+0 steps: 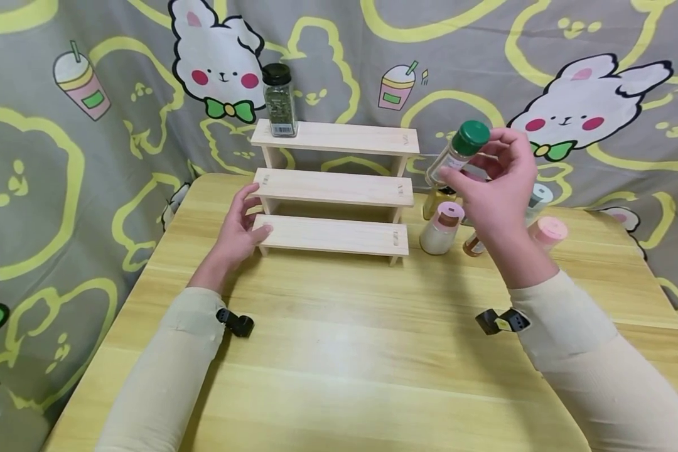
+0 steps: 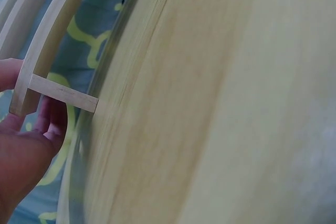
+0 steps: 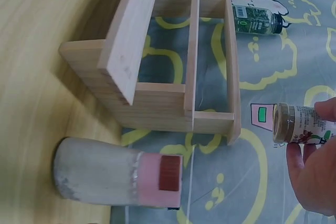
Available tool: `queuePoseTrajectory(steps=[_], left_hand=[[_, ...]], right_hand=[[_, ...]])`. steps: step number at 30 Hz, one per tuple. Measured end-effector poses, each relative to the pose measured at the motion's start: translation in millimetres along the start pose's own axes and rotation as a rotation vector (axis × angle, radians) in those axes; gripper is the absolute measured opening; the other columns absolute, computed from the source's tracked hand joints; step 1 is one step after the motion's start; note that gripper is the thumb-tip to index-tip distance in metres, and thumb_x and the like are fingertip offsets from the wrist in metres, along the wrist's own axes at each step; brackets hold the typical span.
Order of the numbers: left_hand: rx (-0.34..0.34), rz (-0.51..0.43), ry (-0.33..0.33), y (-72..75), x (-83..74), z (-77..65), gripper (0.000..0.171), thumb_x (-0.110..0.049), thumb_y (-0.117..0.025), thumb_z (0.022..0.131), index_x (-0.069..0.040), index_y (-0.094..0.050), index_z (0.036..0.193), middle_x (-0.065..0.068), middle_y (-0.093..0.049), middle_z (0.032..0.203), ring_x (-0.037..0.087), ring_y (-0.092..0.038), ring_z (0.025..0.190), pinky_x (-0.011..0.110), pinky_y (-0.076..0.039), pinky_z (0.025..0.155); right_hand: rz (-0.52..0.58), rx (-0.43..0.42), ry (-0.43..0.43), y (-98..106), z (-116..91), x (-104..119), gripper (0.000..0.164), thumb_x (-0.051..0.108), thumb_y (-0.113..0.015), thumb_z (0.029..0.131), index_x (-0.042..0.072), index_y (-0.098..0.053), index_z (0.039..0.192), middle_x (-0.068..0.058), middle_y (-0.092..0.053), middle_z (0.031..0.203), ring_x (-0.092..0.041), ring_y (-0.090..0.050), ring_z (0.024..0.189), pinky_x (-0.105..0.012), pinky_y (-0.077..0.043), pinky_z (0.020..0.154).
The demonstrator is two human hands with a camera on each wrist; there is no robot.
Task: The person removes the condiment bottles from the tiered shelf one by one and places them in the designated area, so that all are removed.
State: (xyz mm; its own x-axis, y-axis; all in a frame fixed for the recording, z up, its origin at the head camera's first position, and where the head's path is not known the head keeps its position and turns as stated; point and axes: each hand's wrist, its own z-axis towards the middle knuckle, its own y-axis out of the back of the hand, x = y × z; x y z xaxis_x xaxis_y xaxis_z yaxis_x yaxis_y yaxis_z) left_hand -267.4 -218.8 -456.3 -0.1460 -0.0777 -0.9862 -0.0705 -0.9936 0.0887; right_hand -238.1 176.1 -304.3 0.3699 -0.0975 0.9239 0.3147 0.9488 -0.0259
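A three-tier wooden shelf (image 1: 333, 235) stands on the table near the curtain. My left hand (image 1: 238, 226) grips its left end, the thumb on the lowest board and the fingers by the middle tier; the left wrist view shows the hand (image 2: 26, 145) around the board's end. Raised to the right of the shelf, my right hand (image 1: 503, 176) holds a green-capped spice jar (image 1: 449, 160) between thumb and fingers, tilted with its cap up. In the right wrist view the jar's label (image 3: 307, 124) faces the camera. A black-capped jar of dried herbs (image 1: 281, 103) stands on the top tier's left end.
Right of the shelf stand a pink-lidded shaker of white contents (image 1: 437, 235), a yellowish bottle (image 1: 431, 204), a pink-capped container (image 1: 548, 232) and other jars partly behind my right arm. A patterned grey curtain (image 1: 339, 37) hangs behind the wood-grain table (image 1: 339, 351).
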Motion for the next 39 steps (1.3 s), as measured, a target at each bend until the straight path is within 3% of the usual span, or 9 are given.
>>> queuePoseTrajectory(steps=[10,20,31,39], left_hand=[[0.001,0.002,0.009,0.8,0.6,-1.0,0.087,0.020,-0.057,0.088,-0.026,-0.028,0.155,0.018,-0.040,0.145,0.034,-0.047,0.114,0.031,-0.042,0.092],[0.000,0.003,0.006,0.3,0.1,-1.7,0.087,0.021,-0.057,0.087,-0.026,-0.029,0.155,0.018,-0.040,0.145,0.033,-0.048,0.114,0.030,-0.043,0.091],[-0.004,0.011,0.023,-0.6,-1.4,-2.6,0.088,0.020,-0.058,0.088,-0.027,-0.028,0.156,0.018,-0.039,0.146,0.034,-0.047,0.116,0.032,-0.042,0.093],[-0.003,0.013,0.022,-0.6,-2.0,-1.9,0.087,0.020,-0.057,0.088,-0.028,-0.028,0.156,0.017,-0.039,0.147,0.033,-0.046,0.116,0.032,-0.041,0.092]], right_hand=[[-0.053,-0.011,-0.028,18,-16,-14,0.061,-0.008,-0.087,0.068,0.013,-0.058,0.117,-0.009,-0.059,0.111,-0.025,-0.061,0.100,-0.028,-0.053,0.083],[-0.023,-0.003,-0.026,34,-35,-25,0.060,-0.014,-0.085,0.066,0.008,-0.059,0.115,-0.012,-0.058,0.108,-0.025,-0.062,0.095,-0.023,-0.055,0.077],[-0.197,0.012,-0.051,47,-56,-47,0.060,-0.012,-0.085,0.068,0.011,-0.058,0.117,-0.007,-0.059,0.108,-0.020,-0.063,0.094,-0.020,-0.054,0.075],[-0.180,0.004,-0.074,53,-66,-61,0.059,-0.016,-0.085,0.065,0.008,-0.058,0.113,-0.008,-0.060,0.104,-0.020,-0.062,0.088,-0.020,-0.054,0.073]])
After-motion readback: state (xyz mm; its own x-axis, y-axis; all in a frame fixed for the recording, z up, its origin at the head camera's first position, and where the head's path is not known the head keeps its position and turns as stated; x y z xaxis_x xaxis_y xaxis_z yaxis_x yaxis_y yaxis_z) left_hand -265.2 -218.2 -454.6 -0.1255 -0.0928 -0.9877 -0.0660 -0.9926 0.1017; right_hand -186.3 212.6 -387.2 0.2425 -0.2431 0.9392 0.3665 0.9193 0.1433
